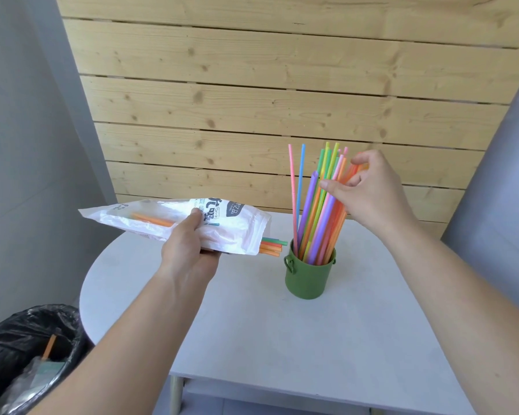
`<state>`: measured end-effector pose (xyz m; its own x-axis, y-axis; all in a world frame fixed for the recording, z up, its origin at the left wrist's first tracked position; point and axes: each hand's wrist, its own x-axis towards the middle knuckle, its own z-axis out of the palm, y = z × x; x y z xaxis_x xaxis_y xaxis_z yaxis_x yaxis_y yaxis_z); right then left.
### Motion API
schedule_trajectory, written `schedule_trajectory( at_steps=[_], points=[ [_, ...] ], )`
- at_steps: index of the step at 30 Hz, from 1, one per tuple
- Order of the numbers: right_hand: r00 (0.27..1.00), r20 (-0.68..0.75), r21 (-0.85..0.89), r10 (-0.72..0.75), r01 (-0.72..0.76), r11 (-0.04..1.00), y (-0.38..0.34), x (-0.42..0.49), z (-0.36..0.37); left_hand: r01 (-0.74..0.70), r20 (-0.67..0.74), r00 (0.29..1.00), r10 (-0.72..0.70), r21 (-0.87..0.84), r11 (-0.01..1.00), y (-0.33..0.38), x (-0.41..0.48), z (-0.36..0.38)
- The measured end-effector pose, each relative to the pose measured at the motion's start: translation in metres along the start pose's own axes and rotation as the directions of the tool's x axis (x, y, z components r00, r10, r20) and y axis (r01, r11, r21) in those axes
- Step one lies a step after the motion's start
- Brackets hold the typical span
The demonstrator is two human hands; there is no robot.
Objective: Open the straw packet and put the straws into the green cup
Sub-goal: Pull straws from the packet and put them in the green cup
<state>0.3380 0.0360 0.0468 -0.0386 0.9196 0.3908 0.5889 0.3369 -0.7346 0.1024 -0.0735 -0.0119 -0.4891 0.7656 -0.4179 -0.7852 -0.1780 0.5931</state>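
A green cup (pixel 309 280) stands on the white table (pixel 252 339), holding several coloured straws (pixel 318 217) that lean upright. My right hand (pixel 369 190) is at the tops of these straws, thumb and fingers loosely spread around an orange bunch on the right side. My left hand (pixel 189 250) grips the white plastic straw packet (pixel 162 220) from below, held roughly level above the table's left part. The packet's open end points at the cup, and a few green and orange straws (pixel 271 247) stick out of it.
A bin lined with a black bag (pixel 21 354) sits on the floor at the lower left, with an orange straw and wrapping inside. A wooden plank wall (pixel 252 100) rises behind the table. A lower shelf shows under the table's front edge.
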Motion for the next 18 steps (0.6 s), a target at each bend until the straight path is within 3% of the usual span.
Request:
schedule_trajectory(
  at_steps=[6, 8, 10, 12, 15, 18],
  points=[
    [0.979, -0.164, -0.025, -0.122, 0.119, 0.993, -0.01, -0.015, -0.006, -0.014, 0.029, 0.999, 0.014, -0.009, 1.0, 0.002, -0.003, 0.001],
    [0.98, -0.144, 0.002, -0.135, 0.136, 0.991, -0.018, -0.028, -0.006, -0.026, 0.042, 0.999, 0.026, -0.008, 1.0, 0.003, -0.005, 0.003],
    [0.996, -0.033, 0.044, -0.08, 0.081, 0.996, -0.025, -0.045, 0.0, -0.05, 0.065, 0.997, 0.05, -0.003, 0.999, 0.004, -0.006, 0.003],
    [0.986, 0.158, 0.14, 0.047, -0.07, 0.988, -0.027, -0.064, 0.013, -0.08, 0.098, 0.992, 0.079, 0.003, 0.997, 0.005, -0.006, 0.003],
    [0.866, 0.436, 0.272, 0.247, -0.388, 0.88, -0.031, -0.093, 0.03, -0.139, 0.128, 0.983, 0.133, 0.034, 0.99, 0.005, -0.009, 0.006],
    [0.828, 0.495, 0.366, 0.263, -0.473, 0.801, -0.035, -0.109, 0.041, -0.173, 0.149, 0.975, 0.163, 0.055, 0.983, 0.001, -0.011, 0.009]
  ],
)
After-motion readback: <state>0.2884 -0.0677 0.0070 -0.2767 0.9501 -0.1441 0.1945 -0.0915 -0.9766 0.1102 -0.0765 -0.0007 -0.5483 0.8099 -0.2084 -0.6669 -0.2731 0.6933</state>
